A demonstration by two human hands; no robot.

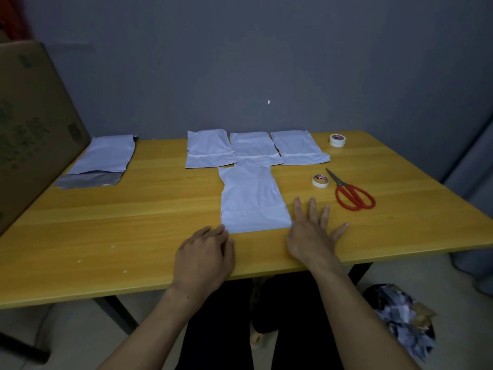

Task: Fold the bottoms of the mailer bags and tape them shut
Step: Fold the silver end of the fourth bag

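Bag (253,198) flat on the surface (133,222) at the front edge, untaped — left hand (205,252), fingers loosely bent, touches its near-left corner, right hand (312,233) lies flat and spread beside the near-right one, neither gripping — fold-and-crease step, I judge; next needs the tape roll (320,180).

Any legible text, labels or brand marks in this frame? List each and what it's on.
Nothing legible.
cardboard box: green print, too blurred to read.
near tape roll: red mark on the core, too small to read.
far tape roll: red mark too, unreadable.
mailer bags, scissors: no text visible.
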